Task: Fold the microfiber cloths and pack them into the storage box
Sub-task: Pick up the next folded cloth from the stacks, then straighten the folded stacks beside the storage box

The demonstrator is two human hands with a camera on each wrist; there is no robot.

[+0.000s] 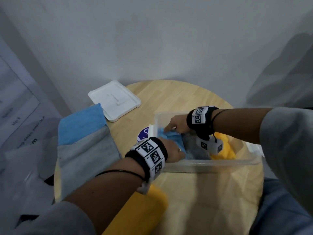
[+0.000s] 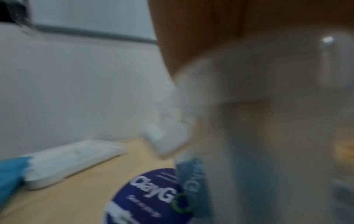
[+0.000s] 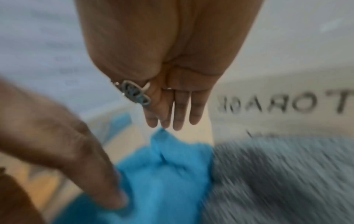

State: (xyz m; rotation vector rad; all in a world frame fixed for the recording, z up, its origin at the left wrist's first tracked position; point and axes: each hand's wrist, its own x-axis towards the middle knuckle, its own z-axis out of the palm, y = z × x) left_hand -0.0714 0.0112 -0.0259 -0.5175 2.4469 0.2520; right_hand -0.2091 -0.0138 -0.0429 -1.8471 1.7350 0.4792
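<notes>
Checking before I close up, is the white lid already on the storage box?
No. The white lid lies flat on the table, apart from the open storage box.

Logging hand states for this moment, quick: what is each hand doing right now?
Left hand: fingers on the crumpled blue microfiber cloth in the clear plastic storage box; grip cannot be told.
Right hand: open, straight fingers at that cloth.

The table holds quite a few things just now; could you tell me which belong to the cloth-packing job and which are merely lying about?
Part of the job:
- storage box, holding a blue cloth, a grey cloth and a yellow cloth
- blue and grey cloths waiting at the table's left edge
- yellow cloth near the front edge
- box lid

Lying about:
- round blue sticker
- papers off the table
</notes>
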